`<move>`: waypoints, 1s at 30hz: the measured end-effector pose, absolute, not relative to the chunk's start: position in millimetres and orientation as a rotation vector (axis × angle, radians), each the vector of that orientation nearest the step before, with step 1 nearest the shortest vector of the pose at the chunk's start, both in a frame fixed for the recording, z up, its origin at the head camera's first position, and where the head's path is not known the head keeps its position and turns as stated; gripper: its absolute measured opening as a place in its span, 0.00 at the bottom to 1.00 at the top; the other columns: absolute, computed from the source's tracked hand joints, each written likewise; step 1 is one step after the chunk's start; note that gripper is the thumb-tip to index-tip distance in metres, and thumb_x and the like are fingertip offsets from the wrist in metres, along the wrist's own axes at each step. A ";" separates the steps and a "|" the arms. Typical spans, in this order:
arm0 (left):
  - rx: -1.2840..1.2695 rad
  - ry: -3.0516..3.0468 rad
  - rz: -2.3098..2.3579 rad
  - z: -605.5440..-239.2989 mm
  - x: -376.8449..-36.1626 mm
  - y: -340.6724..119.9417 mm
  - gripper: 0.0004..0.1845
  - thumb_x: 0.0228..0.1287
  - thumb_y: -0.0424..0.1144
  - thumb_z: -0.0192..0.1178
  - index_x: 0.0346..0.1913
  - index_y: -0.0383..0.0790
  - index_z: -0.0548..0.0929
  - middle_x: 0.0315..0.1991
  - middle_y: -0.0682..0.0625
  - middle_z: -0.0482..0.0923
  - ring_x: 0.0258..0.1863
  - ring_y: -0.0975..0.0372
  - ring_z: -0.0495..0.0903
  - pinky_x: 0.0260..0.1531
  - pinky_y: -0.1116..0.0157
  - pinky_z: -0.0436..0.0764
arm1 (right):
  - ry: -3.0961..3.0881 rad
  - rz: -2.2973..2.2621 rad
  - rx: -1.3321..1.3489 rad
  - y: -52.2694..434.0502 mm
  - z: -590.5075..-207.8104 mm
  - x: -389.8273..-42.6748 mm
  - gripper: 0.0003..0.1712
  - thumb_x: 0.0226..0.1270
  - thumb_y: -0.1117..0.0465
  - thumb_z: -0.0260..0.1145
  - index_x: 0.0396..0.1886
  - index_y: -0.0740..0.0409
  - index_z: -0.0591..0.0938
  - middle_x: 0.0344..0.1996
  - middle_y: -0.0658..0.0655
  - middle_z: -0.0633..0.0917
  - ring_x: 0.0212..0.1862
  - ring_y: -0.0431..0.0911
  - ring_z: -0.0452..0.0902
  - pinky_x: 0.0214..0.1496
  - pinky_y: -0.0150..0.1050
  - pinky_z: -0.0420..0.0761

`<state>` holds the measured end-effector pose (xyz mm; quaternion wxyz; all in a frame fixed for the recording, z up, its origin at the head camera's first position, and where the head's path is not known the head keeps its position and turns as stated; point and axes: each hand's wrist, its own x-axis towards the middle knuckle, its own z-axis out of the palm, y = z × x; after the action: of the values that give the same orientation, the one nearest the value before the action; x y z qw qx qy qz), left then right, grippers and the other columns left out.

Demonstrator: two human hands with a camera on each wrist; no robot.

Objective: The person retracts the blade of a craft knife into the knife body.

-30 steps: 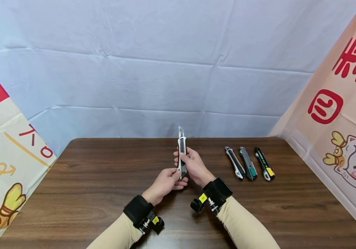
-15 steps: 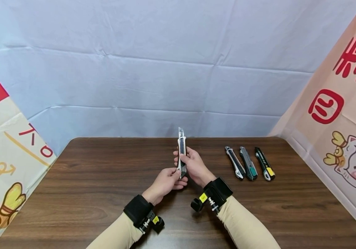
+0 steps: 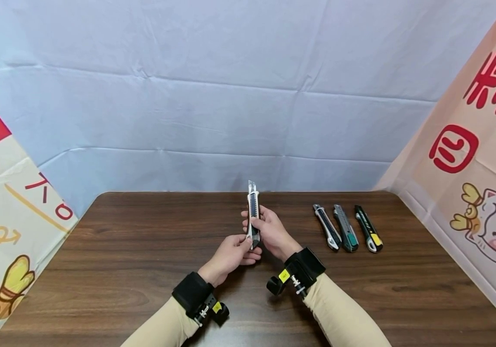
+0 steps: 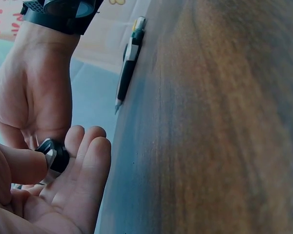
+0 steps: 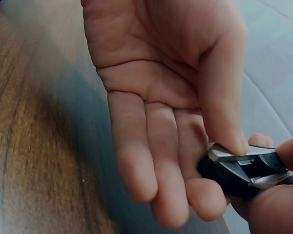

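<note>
A silver-and-black snap-off utility knife (image 3: 253, 202) is held upright over the middle of the table, its blade (image 3: 252, 186) out at the top. My right hand (image 3: 275, 233) grips the handle from the right, thumb on the front along the slider track. Low on the left, my left hand (image 3: 229, 254) pinches the handle's butt end between thumb and fingers. In the left wrist view the black-and-silver butt of the utility knife (image 4: 57, 158) shows beside the left thumb. The right wrist view has the right thumb pressing on the utility knife (image 5: 237, 170), left fingertips at its end.
Three more utility knives lie side by side at the right of the brown wooden table (image 3: 122, 270): a silver-and-black one (image 3: 328, 227), a grey-and-teal one (image 3: 346, 229) and a black-and-yellow one (image 3: 368, 229). A pale cloth (image 3: 213, 96) hangs behind the table, printed sheets at both sides.
The right thumb has slid a little down the handle, and the blade sticks out less than before. Both hands keep their hold in the same place; the three knives lie unmoved.
</note>
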<state>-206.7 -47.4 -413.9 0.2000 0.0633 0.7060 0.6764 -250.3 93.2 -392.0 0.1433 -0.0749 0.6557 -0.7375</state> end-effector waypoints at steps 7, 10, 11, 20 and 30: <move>0.169 1.978 1.892 -414.1 -207.2 -47.0 0.19 0.78 0.35 0.42 0.60 0.25 0.73 0.44 0.36 0.83 0.42 0.58 0.86 0.45 0.62 0.86 | 1.896 -2.138 -0.236 93.9 -392.8 -250.0 0.24 0.77 0.71 0.43 0.71 0.67 0.59 0.56 0.60 0.77 0.45 0.42 0.76 0.53 0.38 0.79; 0.169 1.978 1.890 -414.1 -207.1 -47.1 0.19 0.78 0.35 0.42 0.60 0.25 0.73 0.44 0.36 0.83 0.42 0.58 0.86 0.45 0.62 0.86 | 1.886 -2.139 -0.238 94.3 -393.5 -250.5 0.25 0.77 0.71 0.43 0.71 0.66 0.59 0.56 0.60 0.76 0.46 0.43 0.76 0.53 0.38 0.79; 0.169 1.977 1.888 -414.1 -207.0 -47.1 0.19 0.78 0.35 0.42 0.60 0.25 0.73 0.44 0.36 0.83 0.42 0.58 0.86 0.45 0.62 0.86 | 1.886 -2.137 -0.242 94.6 -393.7 -250.7 0.25 0.77 0.71 0.43 0.71 0.66 0.59 0.56 0.60 0.76 0.46 0.43 0.76 0.53 0.38 0.79; 0.163 1.966 1.885 -414.3 -206.3 -48.0 0.20 0.79 0.37 0.42 0.61 0.26 0.72 0.47 0.35 0.82 0.44 0.57 0.86 0.47 0.61 0.86 | 1.886 -2.100 -0.256 95.7 -393.0 -250.0 0.27 0.75 0.73 0.43 0.72 0.66 0.57 0.63 0.66 0.72 0.48 0.43 0.75 0.54 0.35 0.78; 0.223 1.973 1.886 -411.8 -207.6 -53.3 0.21 0.79 0.38 0.42 0.65 0.26 0.69 0.51 0.33 0.81 0.47 0.54 0.85 0.48 0.60 0.86 | 1.842 -2.107 -0.302 97.0 -393.2 -255.2 0.30 0.77 0.70 0.44 0.75 0.61 0.54 0.67 0.70 0.69 0.57 0.50 0.75 0.62 0.40 0.77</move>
<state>-207.6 -53.3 -411.8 0.1999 0.0796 0.7059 0.6748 -255.2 97.0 -393.2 0.1626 -0.1057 0.6456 -0.7386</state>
